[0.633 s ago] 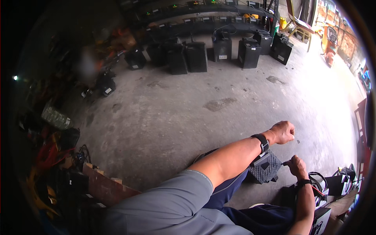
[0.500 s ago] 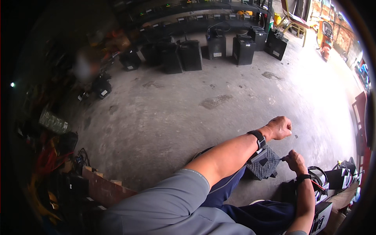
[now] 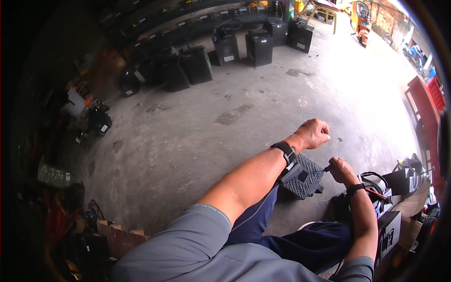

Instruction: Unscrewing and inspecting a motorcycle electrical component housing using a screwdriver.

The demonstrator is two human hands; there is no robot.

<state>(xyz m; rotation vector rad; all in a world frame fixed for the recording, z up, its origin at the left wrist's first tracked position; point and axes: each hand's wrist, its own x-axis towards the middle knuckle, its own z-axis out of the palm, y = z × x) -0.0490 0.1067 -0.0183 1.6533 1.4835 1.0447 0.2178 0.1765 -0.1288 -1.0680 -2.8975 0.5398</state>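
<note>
A dark grey block with a ribbed, textured face (image 3: 310, 182) stands tilted on the floor by my knee. My right hand (image 3: 344, 172) is closed round a small dark handle (image 3: 328, 168), whose end points at the block's right side; the tool's kind is too small to tell. Beyond the block, my left hand (image 3: 314, 133) hovers over the floor with its fingers curled. Whatever it may hold is hidden. The left forearm crosses above the block's left edge, and a black strap (image 3: 284, 151) sits on that wrist.
Several black box-shaped units (image 3: 259, 49) stand in a row before a dark rack. Close by my right arm are boxes with black and red cables (image 3: 376, 188). A wooden board (image 3: 120, 237) lies at lower left; a red frame (image 3: 425, 108) stands at far right.
The whole view has shifted, so the floor, units and block appear farther left and higher. Both hands keep nearly the same places about the block.
</note>
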